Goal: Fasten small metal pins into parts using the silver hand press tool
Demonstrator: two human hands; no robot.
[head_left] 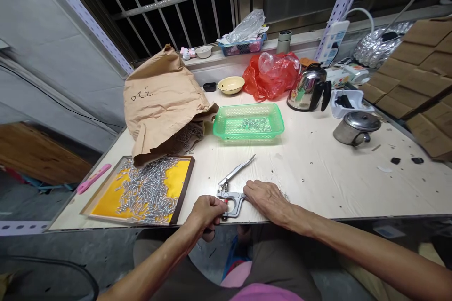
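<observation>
Grey metal snap-fastener pliers (236, 203) lie at the table's front edge, their long lever (238, 169) raised toward the back. My right hand (266, 199) is closed on the right end of their frame, covering that part. On the other side, my left hand (209, 210) pinches at the pliers' jaws beside a small red part (226, 201); whatever is between the fingertips is too small to make out. To the left, many small silvery metal pieces (150, 193) lie heaped on a yellow-bottomed tray (192, 169). Similar pieces (254, 124) are in a green plastic basket (217, 128).
An open brown paper bag (162, 99) leans over the tray's back edge. A pink-handled tool (93, 178) lies far left. Behind are a yellow bowl (230, 85), a red plastic bag (270, 75) and a kettle (308, 89). A lidded metal cup (355, 129) stands right, near stacked cardboard (420, 70).
</observation>
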